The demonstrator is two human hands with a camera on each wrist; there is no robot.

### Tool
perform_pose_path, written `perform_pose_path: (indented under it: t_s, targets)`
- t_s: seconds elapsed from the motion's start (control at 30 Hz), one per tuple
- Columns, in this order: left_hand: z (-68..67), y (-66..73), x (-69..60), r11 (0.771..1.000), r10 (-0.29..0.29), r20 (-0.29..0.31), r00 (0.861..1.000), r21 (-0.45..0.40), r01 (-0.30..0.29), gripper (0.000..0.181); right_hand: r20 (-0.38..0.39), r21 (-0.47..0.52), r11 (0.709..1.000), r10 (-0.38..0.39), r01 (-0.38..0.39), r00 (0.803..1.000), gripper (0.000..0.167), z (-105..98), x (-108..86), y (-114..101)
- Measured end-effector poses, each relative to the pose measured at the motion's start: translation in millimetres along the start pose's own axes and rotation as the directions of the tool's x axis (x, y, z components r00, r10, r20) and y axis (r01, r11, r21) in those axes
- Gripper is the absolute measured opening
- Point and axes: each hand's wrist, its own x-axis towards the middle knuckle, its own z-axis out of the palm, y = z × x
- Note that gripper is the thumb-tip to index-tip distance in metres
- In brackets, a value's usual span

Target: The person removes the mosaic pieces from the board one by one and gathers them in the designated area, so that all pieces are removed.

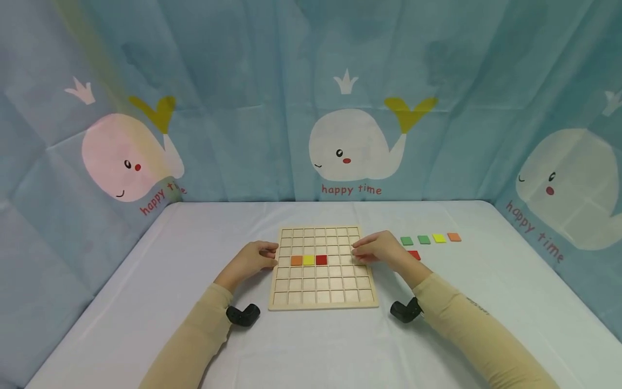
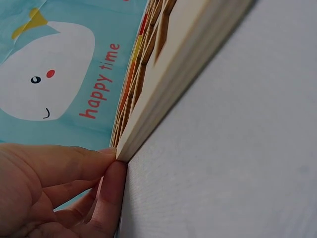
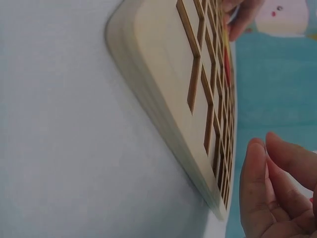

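Observation:
A light wooden grid board lies flat on the white table. An orange tile, a yellow tile and a red tile sit side by side in one of its rows. My left hand is at the board's left edge, its fingertips touching the rim, as the left wrist view shows too. Over the board's right edge is my right hand, thumb and fingertips close to each other. No tile shows between them in the right wrist view, where the hand appears beyond the board.
Right of the board, a row holds two green tiles, a yellow tile and an orange tile. Another red tile lies partly behind my right wrist. A blue curtain with whale prints hangs behind the table.

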Motion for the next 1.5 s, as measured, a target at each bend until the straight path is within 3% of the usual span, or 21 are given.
perform_pose_path:
  t_s: [0.4, 0.7, 1.13, 1.27, 1.5]
  targets:
    - [1.6, -1.1, -1.3, 1.0, -0.006, -0.007, 1.0, -0.016, 0.006, 0.05, 0.026, 0.03, 0.999, 0.015, -0.015, 1.0, 0.026, 21, 4.4, -5]
    - [7.4, 0.3, -0.7, 1.0, -0.006, 0.007, 1.0, -0.022, 0.006, 0.05, 0.064, 0.0, 1.0, -0.028, 0.029, 0.998, 0.028, 30, 5.1, -14]
    - [3.0, 1.0, -2.6, 1.0, -0.012, -0.02, 1.0, -0.019, 0.012, 0.049, 0.119, 0.034, 0.999, -0.039, 0.036, 0.992, 0.028, 41, 7.5, -20]
    - [3.8, 0.1, -2.0, 1.0, 0.006, -0.002, 1.0, -0.01, -0.006, 0.05, 0.093, 0.012, 1.0, -0.022, 0.021, 0.995, 0.024, 43, 11.0, -18]
    - [3.0, -0.9, 1.2, 1.0, -0.021, -0.02, 1.0, -0.018, 0.021, 0.05, 0.093, -0.019, 0.999, 0.036, -0.034, 0.995, 0.018, 49, 17.9, -16]
